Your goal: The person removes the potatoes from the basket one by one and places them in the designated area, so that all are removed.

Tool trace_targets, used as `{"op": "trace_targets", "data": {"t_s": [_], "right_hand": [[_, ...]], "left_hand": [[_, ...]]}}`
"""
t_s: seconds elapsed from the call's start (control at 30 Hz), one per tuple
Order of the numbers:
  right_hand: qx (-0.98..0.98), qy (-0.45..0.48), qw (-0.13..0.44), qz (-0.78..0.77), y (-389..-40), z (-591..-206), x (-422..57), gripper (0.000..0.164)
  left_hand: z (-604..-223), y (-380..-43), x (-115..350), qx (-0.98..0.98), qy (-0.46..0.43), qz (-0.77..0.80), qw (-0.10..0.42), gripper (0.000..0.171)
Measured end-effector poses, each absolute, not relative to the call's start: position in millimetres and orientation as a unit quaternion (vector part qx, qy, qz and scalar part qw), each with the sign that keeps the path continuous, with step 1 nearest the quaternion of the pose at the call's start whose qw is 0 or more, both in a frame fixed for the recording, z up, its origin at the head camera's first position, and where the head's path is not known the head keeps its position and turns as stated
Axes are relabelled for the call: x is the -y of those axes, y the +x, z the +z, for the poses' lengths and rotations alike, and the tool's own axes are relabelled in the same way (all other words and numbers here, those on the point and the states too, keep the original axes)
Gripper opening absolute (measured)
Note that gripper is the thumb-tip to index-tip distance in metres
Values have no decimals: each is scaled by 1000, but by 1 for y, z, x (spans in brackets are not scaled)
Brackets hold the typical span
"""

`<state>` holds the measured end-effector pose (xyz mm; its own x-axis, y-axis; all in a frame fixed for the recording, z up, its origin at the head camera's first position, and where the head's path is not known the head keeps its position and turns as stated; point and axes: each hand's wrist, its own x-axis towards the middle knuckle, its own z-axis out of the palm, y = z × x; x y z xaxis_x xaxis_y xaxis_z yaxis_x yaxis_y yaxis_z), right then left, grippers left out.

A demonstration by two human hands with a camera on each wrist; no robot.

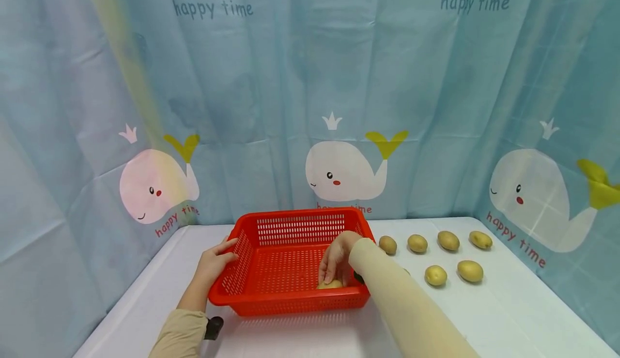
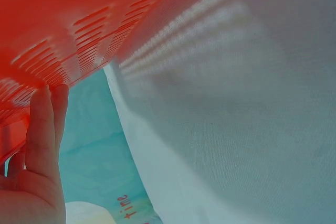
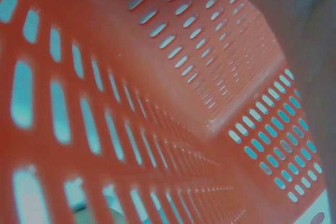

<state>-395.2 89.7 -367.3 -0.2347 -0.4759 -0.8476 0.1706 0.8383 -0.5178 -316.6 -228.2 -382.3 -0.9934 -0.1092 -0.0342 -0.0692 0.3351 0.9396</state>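
Observation:
A red slotted plastic basket [image 1: 289, 296] stands on the white table. At its left rim is my left hand [image 1: 211, 265]; in the left wrist view straight-looking fingers [image 2: 42, 129] meet the outer wall below the rim, while the head view has the thumb over it, so the hand holds the edge. My right hand [image 1: 337, 258] reaches down inside the basket's front right corner. Its fingers grip a potato [image 1: 330, 285], partly hidden by the front wall. The right wrist view is filled by the slotted basket wall [image 3: 210, 124]; that potato is hidden there.
Several more potatoes lie right of the basket, including a back-row potato [image 1: 448, 240] and a nearer potato [image 1: 470, 271]. Another is mostly behind the right sleeve [image 1: 402, 299]. A blue whale-print curtain [image 1: 271, 185] hangs along the table's back and sides.

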Motion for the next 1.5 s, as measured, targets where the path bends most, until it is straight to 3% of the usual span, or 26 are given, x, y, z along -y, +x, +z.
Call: {"op": "trace_targets", "data": {"t_s": [0.3, 0.83, 1.13, 1.5], "right_hand": [[-746, -135, 576, -305, -396, -366, -93, 16], [-671, -263, 538, -437, -397, -352, -110, 34], [-692, -256, 457, -496, -393, -326, -121, 28], [-742, -230, 351, -523, -384, -296, -144, 41]], "left_hand": [[-382, -316, 226, 816, 59, -574, 16, 52], [-382, -318, 229, 814, 59, -577, 8, 53], [-381, -318, 229, 805, 59, -590, -2, 53], [-379, -318, 229, 817, 58, -574, 5, 53]]}}
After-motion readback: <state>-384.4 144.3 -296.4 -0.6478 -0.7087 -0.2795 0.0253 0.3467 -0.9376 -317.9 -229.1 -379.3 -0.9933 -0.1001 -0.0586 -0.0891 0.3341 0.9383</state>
